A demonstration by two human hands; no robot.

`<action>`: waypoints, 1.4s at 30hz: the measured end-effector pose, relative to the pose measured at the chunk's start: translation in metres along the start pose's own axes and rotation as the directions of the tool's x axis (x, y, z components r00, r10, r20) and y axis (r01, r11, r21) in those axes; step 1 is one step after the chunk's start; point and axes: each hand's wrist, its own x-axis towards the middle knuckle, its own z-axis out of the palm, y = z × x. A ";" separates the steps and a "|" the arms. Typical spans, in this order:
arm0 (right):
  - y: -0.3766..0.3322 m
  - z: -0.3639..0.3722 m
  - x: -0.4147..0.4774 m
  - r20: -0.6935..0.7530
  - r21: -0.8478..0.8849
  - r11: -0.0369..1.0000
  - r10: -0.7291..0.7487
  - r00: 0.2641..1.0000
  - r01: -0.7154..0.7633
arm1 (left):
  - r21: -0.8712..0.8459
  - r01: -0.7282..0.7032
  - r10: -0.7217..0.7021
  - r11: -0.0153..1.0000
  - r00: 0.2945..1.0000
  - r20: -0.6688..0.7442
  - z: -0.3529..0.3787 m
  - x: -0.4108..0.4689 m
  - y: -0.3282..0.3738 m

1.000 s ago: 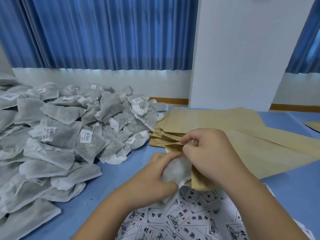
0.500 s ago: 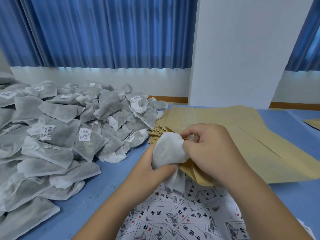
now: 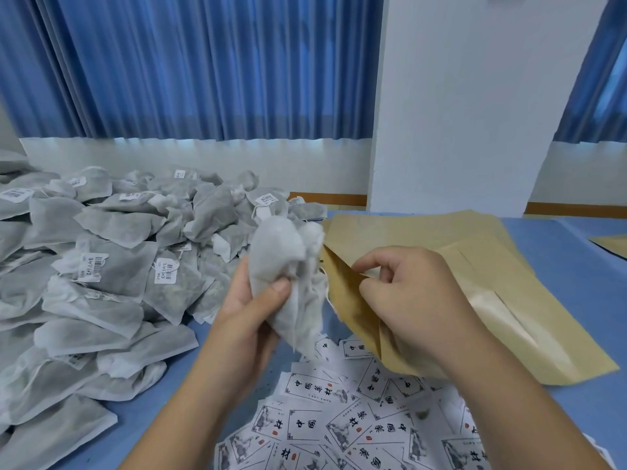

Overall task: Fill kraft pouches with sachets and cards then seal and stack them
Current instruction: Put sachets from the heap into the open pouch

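**Bench and room condition, sachet at pouch mouth**

Bench (image 3: 576, 266): covered in blue sheeting, smooth, faintly speckled with small debris at lower left. Wide heap of grey-white sachets (image 3: 112, 266) across the left half, loosely piled, many carrying white barcode tags on strings. Scatter of printed cards (image 3: 339, 425) at near centre, overlapping at all angles, black characters and red seals visible. Stack of flat kraft pouches (image 3: 441, 232) at centre right, fanned and lying on the sheeting; one more kraft corner (image 3: 610, 244) at the far right edge, well apart from the stack.

Left hand (image 3: 251, 310): closed around a bunched sachet (image 3: 285, 262), thumb pressed on its front, sachet raised upright above the bench with its lower tail hanging toward the cards. String trailing from the sachet beside the pouch edge.

Right hand (image 3: 407, 300): fingers pinched on the upper edge of a kraft pouch (image 3: 349, 310), holding the mouth apart; pouch tilted, its lower end resting at the cards. Sachet just beside the pouch mouth, touching or nearly touching the rim; not possible to tell which.

Room: blue pleated curtain (image 3: 203, 62) across the rear, hanging over a white lower wall. White pillar (image 3: 475, 96) at centre right, standing behind the pouch stack. Second blue curtain section (image 3: 600, 79) at far right. Wooden strip (image 3: 329, 200) along the wall base behind the bench. Lighting even, daylight filtered through the curtain.
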 end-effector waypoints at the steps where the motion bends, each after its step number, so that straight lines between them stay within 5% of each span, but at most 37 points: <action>1: -0.001 0.000 0.000 0.002 0.015 1.000 -0.007 1.000 0.007 | 0.086 0.021 -0.023 0.996 0.999 0.024 0.001 -0.002 0.000; 8: -0.004 -0.003 -0.001 -0.010 0.098 0.994 -0.045 0.999 0.046 | 0.613 0.178 -0.208 0.770 0.978 -0.024 0.009 -0.006 -0.006; 14: -0.009 0.002 -0.004 0.112 0.061 0.991 -0.122 0.986 0.115 | 0.949 0.082 -0.186 0.305 0.982 -0.025 0.024 0.005 -0.007; 18: -0.003 0.002 0.000 0.071 -0.004 0.997 -0.082 0.994 0.083 | 0.847 0.068 0.071 0.528 0.990 -0.124 0.045 0.017 -0.002; 21: 0.003 -0.008 0.004 -0.003 0.028 0.999 -0.038 0.999 0.038 | 0.667 0.084 0.043 0.740 0.984 -0.172 0.045 0.014 0.001; 30: -0.016 -0.008 -0.005 0.107 0.115 0.980 -0.173 0.979 0.161 | 0.897 -0.154 0.018 0.413 0.987 0.161 0.058 0.008 -0.005; 33: -0.016 -0.009 -0.005 0.042 0.110 0.978 -0.184 0.982 0.178 | 0.882 -0.100 0.125 0.460 0.991 0.047 0.062 0.017 -0.005; 37: -0.015 -0.011 -0.004 -0.031 0.077 0.981 -0.175 0.984 0.177 | 0.546 0.049 -0.016 0.836 0.998 -0.067 0.066 0.023 -0.007; 39: -0.015 -0.011 -0.003 -0.036 0.084 0.981 -0.174 0.984 0.177 | 0.587 0.051 -0.038 0.808 0.999 -0.034 0.062 0.023 -0.011; 42: -0.018 -0.009 -0.005 -0.019 0.112 0.975 -0.192 0.981 0.193 | 0.816 -0.029 0.084 0.578 0.996 -0.024 0.058 0.023 -0.012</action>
